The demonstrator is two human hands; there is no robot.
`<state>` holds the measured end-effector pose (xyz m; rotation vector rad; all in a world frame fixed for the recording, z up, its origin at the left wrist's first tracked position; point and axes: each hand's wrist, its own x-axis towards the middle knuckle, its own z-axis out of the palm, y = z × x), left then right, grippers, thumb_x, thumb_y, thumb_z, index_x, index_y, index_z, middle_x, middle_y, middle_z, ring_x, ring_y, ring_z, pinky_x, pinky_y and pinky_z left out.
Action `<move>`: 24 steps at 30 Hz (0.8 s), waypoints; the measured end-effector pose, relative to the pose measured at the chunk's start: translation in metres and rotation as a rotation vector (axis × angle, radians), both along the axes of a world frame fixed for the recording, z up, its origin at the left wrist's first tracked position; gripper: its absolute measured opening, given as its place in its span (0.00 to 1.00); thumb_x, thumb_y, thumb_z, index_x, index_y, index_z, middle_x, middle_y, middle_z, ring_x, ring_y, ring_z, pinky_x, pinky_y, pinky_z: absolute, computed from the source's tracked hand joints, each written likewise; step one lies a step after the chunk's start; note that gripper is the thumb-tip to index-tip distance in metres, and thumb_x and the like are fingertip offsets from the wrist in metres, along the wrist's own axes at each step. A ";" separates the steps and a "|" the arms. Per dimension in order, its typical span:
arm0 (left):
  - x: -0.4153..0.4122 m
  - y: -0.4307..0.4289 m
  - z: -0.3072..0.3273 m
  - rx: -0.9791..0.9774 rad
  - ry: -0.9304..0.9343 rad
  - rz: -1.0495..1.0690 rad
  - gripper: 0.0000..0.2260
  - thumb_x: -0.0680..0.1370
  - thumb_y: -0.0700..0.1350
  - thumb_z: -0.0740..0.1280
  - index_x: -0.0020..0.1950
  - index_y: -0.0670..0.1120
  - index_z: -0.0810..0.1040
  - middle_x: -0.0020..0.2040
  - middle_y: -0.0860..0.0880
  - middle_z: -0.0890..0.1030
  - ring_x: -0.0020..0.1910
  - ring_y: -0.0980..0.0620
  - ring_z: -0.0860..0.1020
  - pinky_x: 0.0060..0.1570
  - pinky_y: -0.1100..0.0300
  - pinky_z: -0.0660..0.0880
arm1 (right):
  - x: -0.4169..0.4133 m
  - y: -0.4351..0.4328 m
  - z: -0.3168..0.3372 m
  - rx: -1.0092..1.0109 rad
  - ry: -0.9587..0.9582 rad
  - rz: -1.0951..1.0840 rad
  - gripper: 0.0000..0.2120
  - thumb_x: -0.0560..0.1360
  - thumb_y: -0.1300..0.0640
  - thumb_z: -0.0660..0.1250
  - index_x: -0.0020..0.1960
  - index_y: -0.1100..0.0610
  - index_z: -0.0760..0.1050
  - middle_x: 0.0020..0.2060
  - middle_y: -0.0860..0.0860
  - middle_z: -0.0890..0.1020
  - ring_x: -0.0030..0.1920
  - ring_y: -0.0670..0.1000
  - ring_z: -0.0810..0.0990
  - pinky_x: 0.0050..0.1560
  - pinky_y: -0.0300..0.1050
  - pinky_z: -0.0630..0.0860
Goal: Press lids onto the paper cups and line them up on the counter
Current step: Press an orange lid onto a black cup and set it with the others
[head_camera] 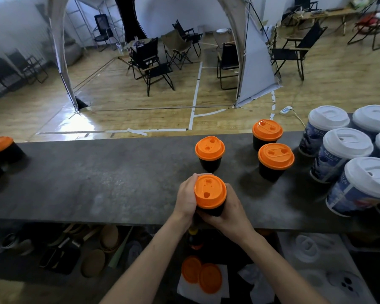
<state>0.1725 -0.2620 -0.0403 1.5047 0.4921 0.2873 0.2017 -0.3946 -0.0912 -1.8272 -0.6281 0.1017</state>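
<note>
Loose orange lids, two overlapping, on white paper on a blurred shelf below the worktop's near edge. To their right, pale white lids, hard to make out.

Above these, both forearms rising to one black cup close to the near edge of the worktop, right of its middle. Left hand wrapped round the cup's left side, fingertips curling over the far side just under the rim. Right hand clasped round the near and right side. Orange lid sitting on top of this cup. Cup wall mostly hidden by both hands; base out of sight, so resting or lifted: cannot tell.

Beyond it, three lidded black cups, upright and apart: one straight behind, two further right, one of those at the far edge.

At the right end, taller blue-printed cups with white lids, packed close, several cut off by the frame. At the left end, orange-lidded dark cups, likewise cut off.

Past the far edge, wooden floor with tape lines, folding chairs and tent legs.
</note>
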 end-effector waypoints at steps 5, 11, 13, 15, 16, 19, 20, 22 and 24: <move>-0.007 -0.003 -0.006 -0.027 -0.032 0.089 0.20 0.87 0.44 0.54 0.54 0.42 0.85 0.50 0.47 0.87 0.51 0.54 0.84 0.49 0.68 0.77 | -0.003 0.006 0.000 0.004 0.011 -0.068 0.41 0.59 0.37 0.82 0.65 0.44 0.68 0.60 0.42 0.77 0.61 0.40 0.77 0.59 0.38 0.75; 0.003 0.010 0.003 -0.054 0.068 -0.102 0.21 0.87 0.48 0.53 0.56 0.41 0.85 0.53 0.43 0.87 0.57 0.47 0.84 0.60 0.57 0.77 | 0.000 0.001 0.002 0.014 -0.006 -0.023 0.38 0.63 0.45 0.82 0.69 0.43 0.69 0.61 0.42 0.78 0.64 0.42 0.77 0.62 0.43 0.76; 0.001 0.005 0.000 -0.026 0.051 -0.051 0.22 0.87 0.48 0.52 0.54 0.42 0.86 0.50 0.47 0.88 0.53 0.53 0.85 0.53 0.66 0.77 | -0.002 0.002 0.002 0.015 -0.005 -0.022 0.41 0.62 0.41 0.82 0.70 0.45 0.68 0.62 0.42 0.76 0.65 0.42 0.76 0.63 0.42 0.75; -0.002 0.000 -0.002 -0.008 0.011 0.022 0.22 0.88 0.46 0.52 0.52 0.44 0.85 0.46 0.51 0.88 0.48 0.59 0.84 0.45 0.72 0.75 | -0.003 0.005 0.002 0.012 0.015 -0.056 0.42 0.60 0.38 0.83 0.68 0.45 0.67 0.61 0.42 0.75 0.64 0.40 0.76 0.61 0.39 0.75; -0.002 0.001 -0.003 -0.003 0.011 0.039 0.21 0.88 0.46 0.52 0.51 0.45 0.85 0.44 0.52 0.88 0.46 0.60 0.84 0.44 0.73 0.75 | -0.003 0.006 0.002 0.011 0.026 -0.076 0.42 0.59 0.38 0.83 0.66 0.44 0.68 0.60 0.42 0.75 0.62 0.39 0.76 0.60 0.39 0.75; 0.003 0.007 -0.001 -0.018 0.047 -0.027 0.21 0.87 0.46 0.53 0.53 0.44 0.85 0.48 0.48 0.88 0.50 0.55 0.85 0.49 0.67 0.77 | 0.002 0.004 0.000 0.005 0.037 -0.087 0.36 0.61 0.43 0.83 0.63 0.44 0.70 0.58 0.42 0.78 0.60 0.39 0.77 0.59 0.44 0.77; 0.004 0.009 0.001 -0.034 0.058 -0.052 0.21 0.87 0.47 0.53 0.54 0.43 0.85 0.50 0.46 0.88 0.52 0.52 0.85 0.51 0.64 0.78 | 0.003 0.002 0.000 0.003 0.040 -0.066 0.35 0.62 0.45 0.83 0.63 0.45 0.71 0.58 0.42 0.79 0.60 0.40 0.78 0.60 0.47 0.78; 0.005 0.008 0.002 -0.042 0.058 -0.027 0.22 0.87 0.47 0.53 0.53 0.42 0.86 0.47 0.46 0.88 0.49 0.54 0.85 0.48 0.66 0.78 | 0.004 0.000 -0.001 0.006 0.028 -0.032 0.35 0.63 0.47 0.82 0.66 0.47 0.71 0.59 0.43 0.79 0.62 0.41 0.78 0.61 0.49 0.77; 0.004 0.001 -0.001 -0.027 0.034 0.034 0.22 0.87 0.46 0.53 0.50 0.44 0.86 0.43 0.50 0.88 0.45 0.59 0.85 0.43 0.71 0.76 | 0.002 0.001 0.000 0.019 0.021 -0.026 0.38 0.63 0.45 0.83 0.68 0.48 0.70 0.61 0.43 0.78 0.64 0.41 0.77 0.63 0.44 0.76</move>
